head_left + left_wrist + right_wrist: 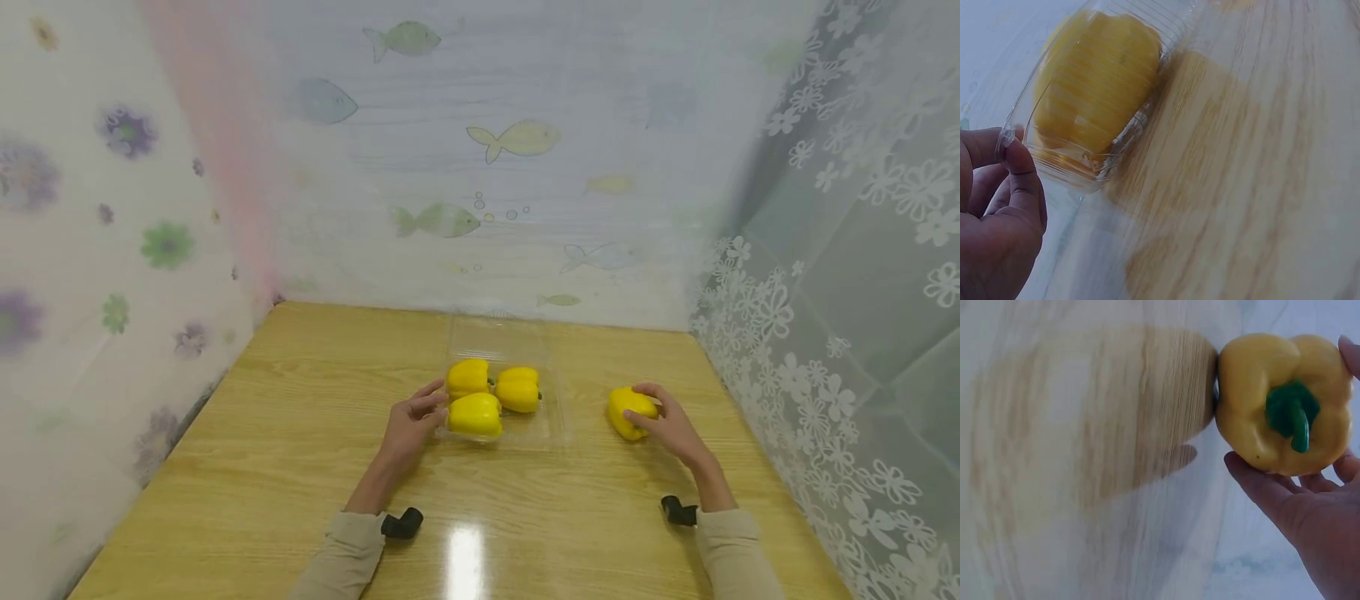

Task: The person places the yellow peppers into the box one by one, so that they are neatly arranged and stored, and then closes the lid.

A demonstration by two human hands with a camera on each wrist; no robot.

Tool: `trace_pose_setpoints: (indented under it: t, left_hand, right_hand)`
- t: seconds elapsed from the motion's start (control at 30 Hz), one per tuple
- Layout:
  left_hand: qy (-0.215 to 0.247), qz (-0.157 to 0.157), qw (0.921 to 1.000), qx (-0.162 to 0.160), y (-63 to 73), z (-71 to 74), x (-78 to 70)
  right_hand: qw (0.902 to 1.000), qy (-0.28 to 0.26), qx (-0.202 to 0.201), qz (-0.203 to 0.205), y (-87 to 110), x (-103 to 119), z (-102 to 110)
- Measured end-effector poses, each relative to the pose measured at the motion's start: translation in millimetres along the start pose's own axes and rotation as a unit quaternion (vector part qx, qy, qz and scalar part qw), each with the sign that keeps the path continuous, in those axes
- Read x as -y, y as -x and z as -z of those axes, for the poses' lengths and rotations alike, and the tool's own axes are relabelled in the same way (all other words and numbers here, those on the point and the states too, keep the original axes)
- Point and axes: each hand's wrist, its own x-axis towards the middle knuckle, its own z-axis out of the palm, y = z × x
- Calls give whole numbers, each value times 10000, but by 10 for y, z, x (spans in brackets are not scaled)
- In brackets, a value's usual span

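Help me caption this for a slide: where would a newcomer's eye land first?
On the three yellow peppers grouped in the clear container midway across the table, its left edge pinched by the left grip. Next comes a fourth yellow pepper, apart on the right, held in the right grip. Behind, pale fish pictures spread across the backdrop.

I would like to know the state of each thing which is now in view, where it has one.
Clear container: open, partly filled
Lid: folded back
Three yellow peppers: whole, lying in the container
Fourth yellow pepper: whole, held, outside the container
Left hand: pinching the container's edge
Right hand: holding the fourth pepper
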Motion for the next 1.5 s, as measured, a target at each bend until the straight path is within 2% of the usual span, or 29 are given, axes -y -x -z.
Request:
trace_pose_setpoints:
  t: [0.2, 0.4, 0.53, 0.73, 1.2, 1.5]
  left_hand:
    - [51, -100, 9999, 23, -33, -6, 32]
    - [60, -41, 10000, -39, -19, -12, 54]
    - [48, -29, 9999, -86, -11, -5, 64]
    - [71, -6, 9999, -108, 21, 2, 56]
    - [137, -23, 9998, -105, 18, -14, 66]
    - [125, -47, 9999, -6, 26, 8, 47]
  right_hand:
    - [10000, -3, 71, -7, -8, 13, -15]
    - [9993, 118, 330, -98, 9, -3, -3]
    - [9982, 194, 478, -305, 31, -12, 0]
    - [9974, 88, 380, -608, 60, -7, -5]
    - [9979, -260, 506, -295, 64, -26, -42]
    - [9992, -100, 328, -183, 52, -9, -51]
